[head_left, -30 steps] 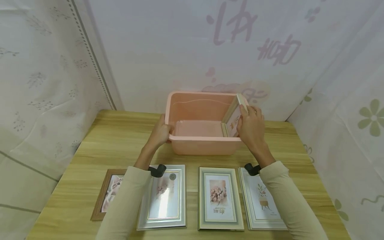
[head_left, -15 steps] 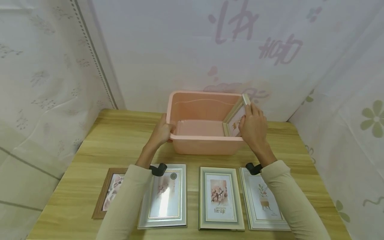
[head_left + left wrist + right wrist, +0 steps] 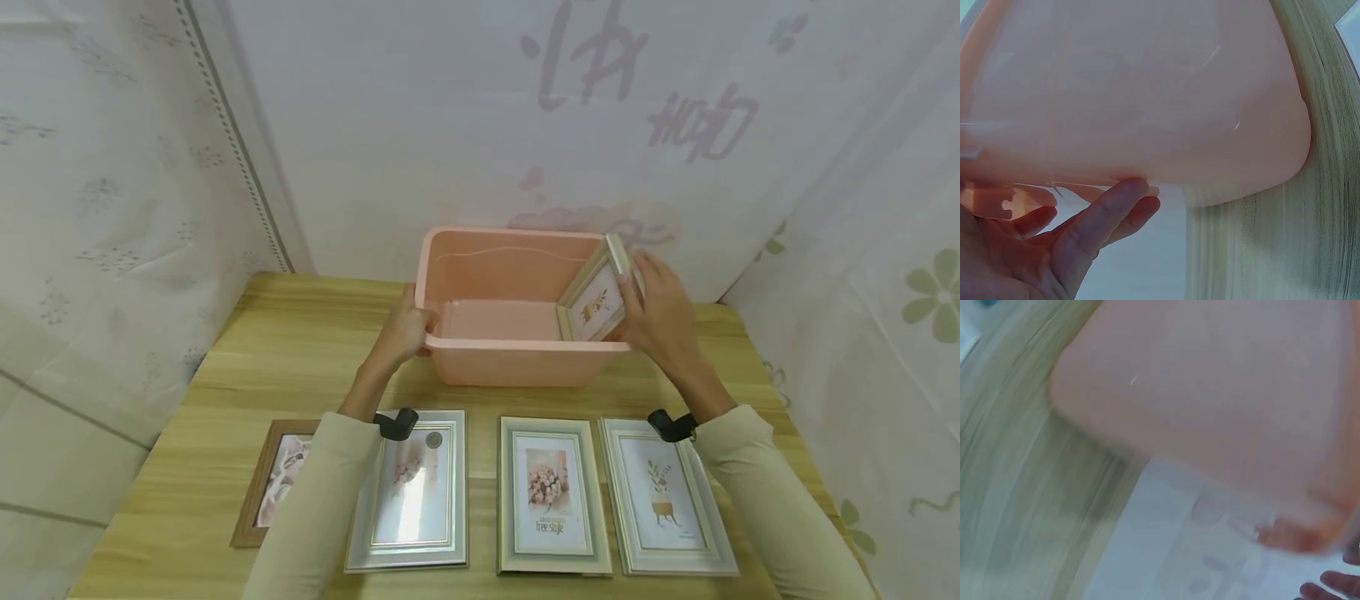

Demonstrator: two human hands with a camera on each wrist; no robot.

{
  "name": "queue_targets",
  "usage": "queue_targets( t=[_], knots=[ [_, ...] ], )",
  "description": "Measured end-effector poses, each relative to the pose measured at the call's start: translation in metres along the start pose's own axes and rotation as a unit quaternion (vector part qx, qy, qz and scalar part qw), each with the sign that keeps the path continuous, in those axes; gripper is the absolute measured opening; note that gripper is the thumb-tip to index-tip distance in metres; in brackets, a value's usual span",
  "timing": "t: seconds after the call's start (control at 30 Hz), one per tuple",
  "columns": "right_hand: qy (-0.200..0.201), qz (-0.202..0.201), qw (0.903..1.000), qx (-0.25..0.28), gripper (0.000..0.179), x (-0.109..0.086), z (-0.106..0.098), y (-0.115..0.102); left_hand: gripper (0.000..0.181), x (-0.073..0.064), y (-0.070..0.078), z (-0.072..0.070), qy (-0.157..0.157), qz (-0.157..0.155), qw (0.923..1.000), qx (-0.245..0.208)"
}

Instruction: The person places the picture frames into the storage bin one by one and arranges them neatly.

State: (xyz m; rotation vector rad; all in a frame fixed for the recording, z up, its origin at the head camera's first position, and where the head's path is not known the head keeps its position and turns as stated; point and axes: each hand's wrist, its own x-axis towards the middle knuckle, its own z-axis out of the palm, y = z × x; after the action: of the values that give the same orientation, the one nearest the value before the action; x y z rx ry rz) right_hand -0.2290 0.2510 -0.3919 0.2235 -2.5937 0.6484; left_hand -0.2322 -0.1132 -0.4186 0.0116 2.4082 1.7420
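A pink plastic tub (image 3: 517, 367) stands at the back of the table. Its left end is held by my left hand (image 3: 401, 333), with the thumb over the rim; in the left wrist view the fingers (image 3: 1104, 212) sit under the rim, against the outer wall. Inside the tub, a light-coloured picture frame (image 3: 592, 310) with a plant-pot print leans tilted against the right end, its top edge above the rim. My right hand (image 3: 666, 321) is at that end, thumb close to the frame's edge, loosely spread. Its fingertips (image 3: 1338, 581) show apart from the tub in the right wrist view.
Several more picture frames lie flat along the front: a brown one (image 3: 255, 492) partly under the left sleeve, a silver one (image 3: 457, 500), a cream one (image 3: 506, 500) and another with a plant print (image 3: 663, 542). A patterned cloth wall (image 3: 450, 125) rises behind the tub.
The frame in the tub has tipped further right onto the end wall. My right hand has come off it and shifted right. The left hand keeps its hold.
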Motion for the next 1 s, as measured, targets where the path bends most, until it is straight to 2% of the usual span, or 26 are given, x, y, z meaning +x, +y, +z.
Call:
queue_targets(
  t=[0.13,0.3,0.47,0.63,0.8,1.0],
  knots=[
    [-0.022,-0.013,0.9975,0.066,0.053,-0.01,-0.012,0.016,0.062,0.0,0.0,-0.002,0.003,0.004,0.9999,0.01],
    [-0.032,-0.021,0.9935,0.108,0.049,-0.024,-0.02,0.038,0.065,0.0,-0.001,-0.002,0.002,0.007,0.9999,0.011],
    [-0.059,-0.021,0.9928,0.102,0.049,-0.042,-0.024,0.057,0.064,0.001,-0.002,-0.001,0.002,0.007,0.9999,0.014],
    [-0.125,-0.016,0.9909,0.047,0.053,-0.063,-0.025,0.071,0.065,0.001,0.0,0.0,0.004,0.005,0.9998,0.018],
    [-0.209,-0.001,0.9774,0.028,0.058,-0.085,-0.025,0.086,0.065,0.001,0.002,0.001,0.003,0.003,0.9998,0.018],
    [-0.29,0.031,0.9525,0.088,0.06,-0.112,-0.023,0.104,0.064,0.001,0.0,0.001,0.006,0.004,0.9998,0.018]
  ],
)
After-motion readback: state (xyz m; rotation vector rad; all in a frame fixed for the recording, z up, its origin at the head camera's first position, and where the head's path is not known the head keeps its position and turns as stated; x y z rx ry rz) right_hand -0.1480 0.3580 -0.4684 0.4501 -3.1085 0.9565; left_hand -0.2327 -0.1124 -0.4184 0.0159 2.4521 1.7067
